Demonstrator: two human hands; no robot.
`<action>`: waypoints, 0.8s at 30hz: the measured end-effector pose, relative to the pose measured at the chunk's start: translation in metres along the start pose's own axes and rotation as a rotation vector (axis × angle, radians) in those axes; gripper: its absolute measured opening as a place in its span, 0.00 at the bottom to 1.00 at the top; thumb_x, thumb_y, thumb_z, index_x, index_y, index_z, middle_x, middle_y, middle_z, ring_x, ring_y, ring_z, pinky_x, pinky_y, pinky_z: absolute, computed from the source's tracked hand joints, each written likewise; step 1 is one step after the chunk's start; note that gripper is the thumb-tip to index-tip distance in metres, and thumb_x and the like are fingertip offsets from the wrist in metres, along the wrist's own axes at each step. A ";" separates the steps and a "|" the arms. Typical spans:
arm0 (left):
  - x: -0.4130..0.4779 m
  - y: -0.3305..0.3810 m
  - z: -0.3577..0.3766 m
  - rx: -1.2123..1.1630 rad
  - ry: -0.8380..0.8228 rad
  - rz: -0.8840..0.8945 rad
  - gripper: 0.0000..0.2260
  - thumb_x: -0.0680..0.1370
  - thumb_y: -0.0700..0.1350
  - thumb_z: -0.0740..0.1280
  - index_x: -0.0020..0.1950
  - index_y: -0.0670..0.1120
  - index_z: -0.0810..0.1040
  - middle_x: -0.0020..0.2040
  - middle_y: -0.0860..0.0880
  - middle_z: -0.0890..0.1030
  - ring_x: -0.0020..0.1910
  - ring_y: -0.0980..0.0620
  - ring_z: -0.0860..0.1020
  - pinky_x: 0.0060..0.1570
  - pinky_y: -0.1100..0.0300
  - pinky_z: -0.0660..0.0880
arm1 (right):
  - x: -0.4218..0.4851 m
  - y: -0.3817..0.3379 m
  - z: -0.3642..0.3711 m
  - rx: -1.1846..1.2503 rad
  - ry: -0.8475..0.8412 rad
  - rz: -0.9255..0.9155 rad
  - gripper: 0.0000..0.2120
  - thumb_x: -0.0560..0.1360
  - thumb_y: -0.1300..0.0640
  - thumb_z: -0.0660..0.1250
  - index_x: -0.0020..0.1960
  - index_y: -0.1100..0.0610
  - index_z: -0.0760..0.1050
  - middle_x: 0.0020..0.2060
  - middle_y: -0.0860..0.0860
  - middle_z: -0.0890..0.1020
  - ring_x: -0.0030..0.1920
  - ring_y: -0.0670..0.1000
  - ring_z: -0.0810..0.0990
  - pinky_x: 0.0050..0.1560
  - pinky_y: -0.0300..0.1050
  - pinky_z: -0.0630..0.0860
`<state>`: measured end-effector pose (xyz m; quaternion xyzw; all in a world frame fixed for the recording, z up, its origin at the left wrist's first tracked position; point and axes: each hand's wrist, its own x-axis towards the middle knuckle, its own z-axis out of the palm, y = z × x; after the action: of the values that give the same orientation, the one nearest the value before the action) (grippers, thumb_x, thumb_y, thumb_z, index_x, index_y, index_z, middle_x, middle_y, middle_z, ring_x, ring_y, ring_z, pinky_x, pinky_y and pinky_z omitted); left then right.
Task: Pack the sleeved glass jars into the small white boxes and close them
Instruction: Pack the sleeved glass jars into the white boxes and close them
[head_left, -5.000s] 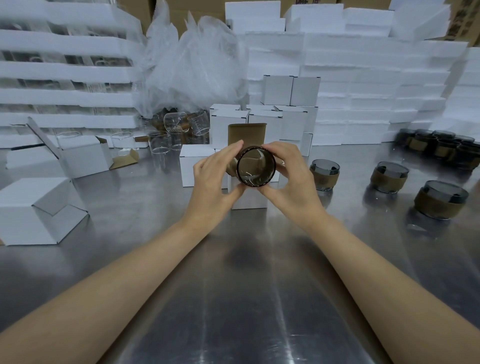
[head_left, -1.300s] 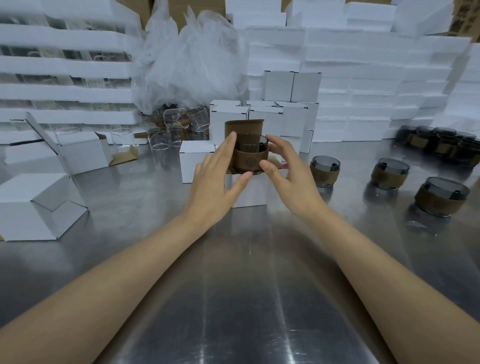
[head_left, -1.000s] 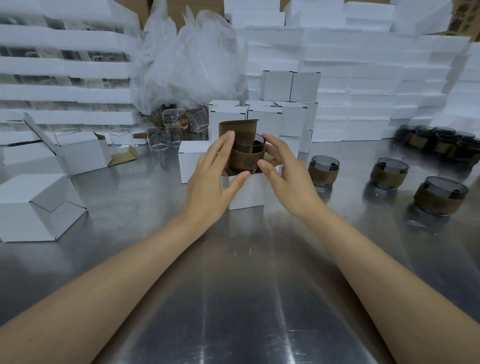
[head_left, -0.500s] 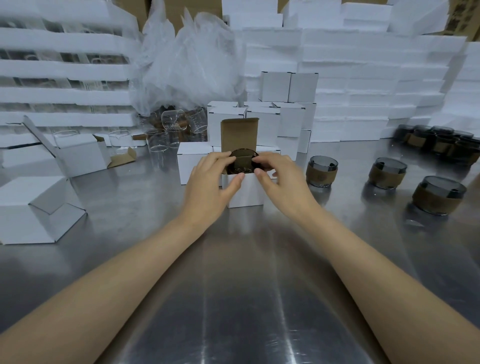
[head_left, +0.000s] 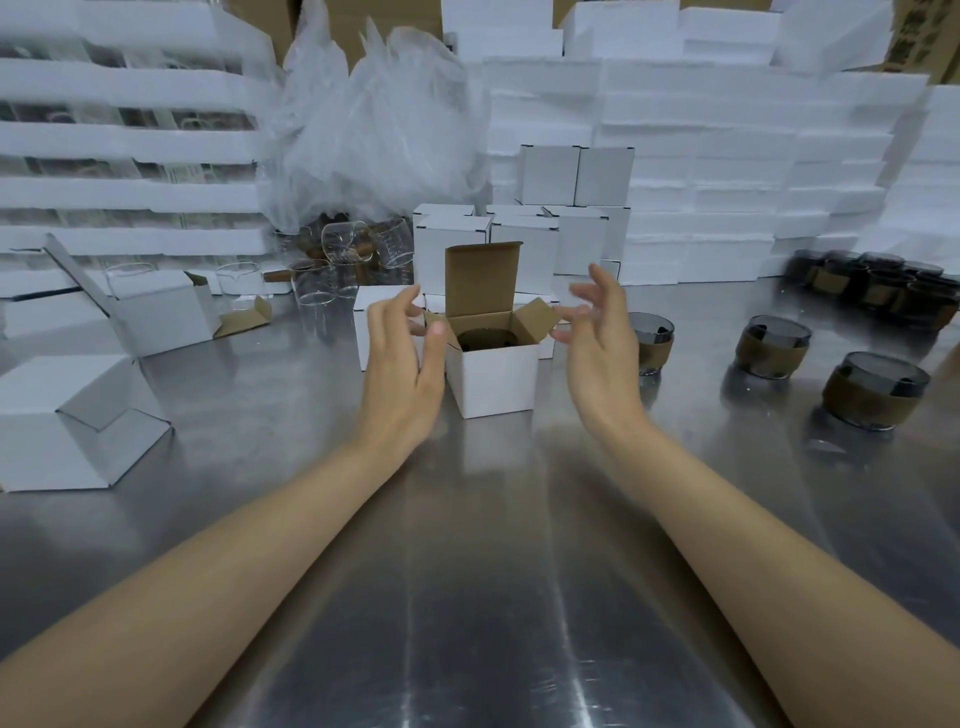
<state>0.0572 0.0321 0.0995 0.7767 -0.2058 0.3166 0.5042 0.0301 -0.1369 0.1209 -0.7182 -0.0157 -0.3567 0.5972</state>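
At the far left of the steel worktop (head_left: 467, 571) lie 2 open white boxes (head_left: 78, 421), and behind them stand some clear glasses (head_left: 332, 265) without sleeve.

The left hand (head_left: 402, 358) hangs just beside the left wall of the small white box (head_left: 493, 379). Its grip is wide, the fingers loosely spread, and it holds nothing. The box stands upright in the middle, with its brown lid flap (head_left: 480, 278) raised at the back and the 2 side flaps turned outward. The sleeved jar (head_left: 485, 340) is already inside, low in the box, and only its dark rim shows. The right hand (head_left: 597, 338) is near the right side flap (head_left: 537, 319), also with a wide, empty grip. Its fingers are blurred, so I cannot tell if a fingertip touches the flap.

Further right, 3 spare jars (head_left: 771, 345) wait on the worktop, well apart, and a dark group (head_left: 883, 286) stands at the far edge.

I judge the box to be light and thin, so it will slide easily on the smooth metal. 1 hand should steady a wall while the other folds. The flaps bend only at their creases, so it is better to press them near the fold, then take the lid at its front edge and tuck it in. The jars are glass, fragile and probably heavy for their size. The sleeve gives a less slippery hold than the bare rim.
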 end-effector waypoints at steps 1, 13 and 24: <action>0.000 0.001 -0.001 -0.044 -0.009 0.007 0.20 0.80 0.48 0.55 0.71 0.43 0.65 0.60 0.48 0.69 0.53 0.65 0.70 0.55 0.70 0.67 | 0.002 0.000 0.000 0.095 0.018 0.073 0.19 0.82 0.66 0.51 0.72 0.55 0.64 0.58 0.52 0.76 0.58 0.49 0.77 0.53 0.35 0.76; 0.001 0.005 0.002 0.045 -0.250 0.211 0.11 0.82 0.41 0.58 0.56 0.42 0.79 0.52 0.50 0.80 0.54 0.55 0.75 0.55 0.69 0.68 | -0.003 0.003 0.006 -0.020 -0.229 -0.049 0.17 0.75 0.70 0.63 0.56 0.51 0.76 0.52 0.47 0.80 0.45 0.41 0.78 0.51 0.35 0.73; -0.001 0.002 0.003 -0.297 -0.351 -0.078 0.24 0.83 0.40 0.58 0.76 0.50 0.53 0.71 0.53 0.65 0.69 0.58 0.65 0.68 0.66 0.63 | -0.004 0.009 0.004 0.024 -0.241 -0.038 0.14 0.77 0.66 0.61 0.58 0.52 0.74 0.55 0.45 0.77 0.57 0.41 0.74 0.52 0.32 0.70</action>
<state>0.0557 0.0280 0.0990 0.7446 -0.3046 0.1232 0.5811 0.0329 -0.1346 0.1111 -0.7482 -0.1051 -0.2789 0.5927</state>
